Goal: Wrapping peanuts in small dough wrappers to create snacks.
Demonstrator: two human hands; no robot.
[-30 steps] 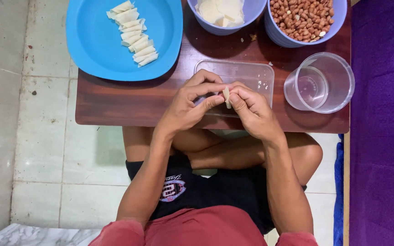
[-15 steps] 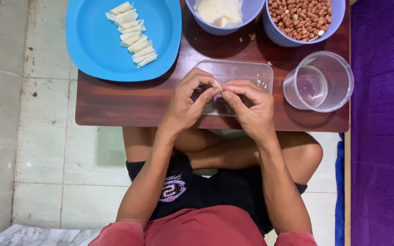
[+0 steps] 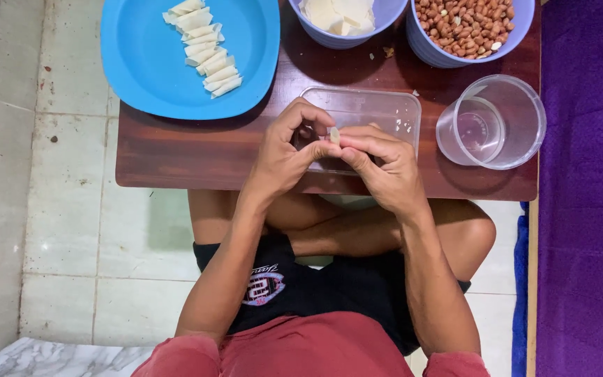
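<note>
Pale floor tiles surround a low brown tabletop; purple cloth at frame right. At centre, left hand and right hand meet, fingertips of both pinching a small pale wrapper over a clear tray. Wrapper judged light, thin, soft, easily torn; best held by its edges. Blue plate, upper left: row of finished rolls. Top bowls: wrappers; peanuts. Clear cup, right: contents cannot tell.
</note>
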